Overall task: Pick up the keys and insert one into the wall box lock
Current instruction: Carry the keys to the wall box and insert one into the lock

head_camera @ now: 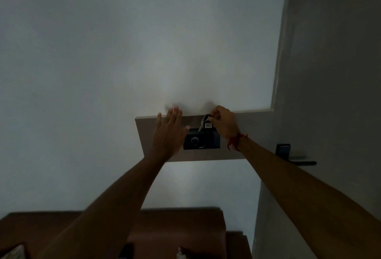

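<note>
Left hand crowds wall box; above clear.

Dim frame overall; we read it as underexposed, with a grey-blue cast. Brightest zone is a soft patch on the wall near centre, fading outward to darker corners, so vignetting is plain. A second, fainter glow sits lower on the same wall. We cannot tell where the light comes from. Soft smudged shadows lie on the wall just above the left hand and right hand. Both forearms render nearly as silhouettes. Wide-angle bending shows: the door edge at right leans. Lower furniture is dark, soft, detail lost. Fine grain and mild blur throughout.
</note>
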